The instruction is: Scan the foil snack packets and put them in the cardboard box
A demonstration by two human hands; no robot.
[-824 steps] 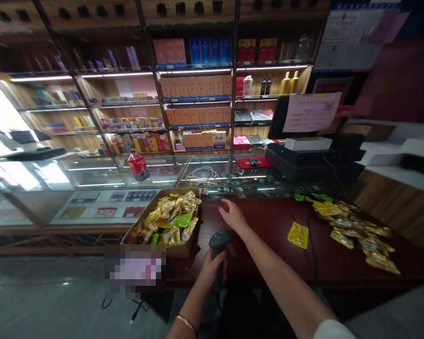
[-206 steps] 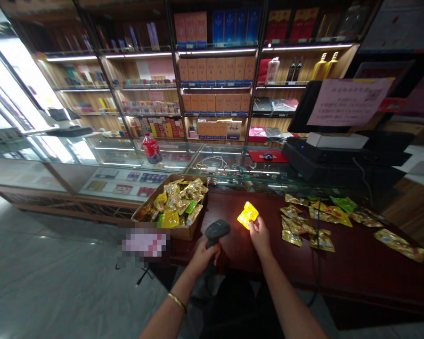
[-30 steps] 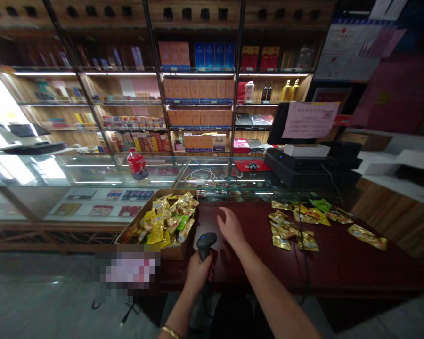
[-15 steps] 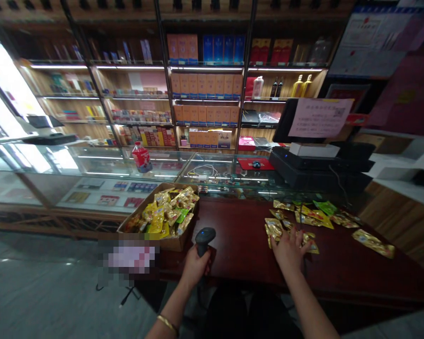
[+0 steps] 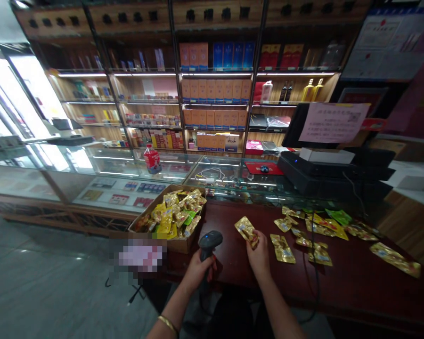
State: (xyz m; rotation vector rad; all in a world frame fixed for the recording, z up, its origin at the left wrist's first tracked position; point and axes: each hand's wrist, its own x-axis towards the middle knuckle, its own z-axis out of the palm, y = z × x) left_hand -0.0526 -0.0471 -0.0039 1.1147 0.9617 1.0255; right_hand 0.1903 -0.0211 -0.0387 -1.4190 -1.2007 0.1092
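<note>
My left hand is wrapped round the handle of a dark barcode scanner, its head tipped toward the right. In my right hand is a gold foil snack packet, gripped by its lower end just above the dark red table. Right of that hand, several more gold packets are scattered on the table, with a yellow packet and a green packet among them. A cardboard box heaped with gold, yellow and green packets stands left of the scanner.
Behind the table runs a glass display counter bearing a red-labelled bottle, a white cable and a mouse on a red mat. A monitor with a pink sheet stands right. A black cord crosses the table.
My right hand has moved left from the scattered packets, carrying one gold packet up toward the scanner. The scanner has turned slightly to the right in my left hand. The view has shifted.
</note>
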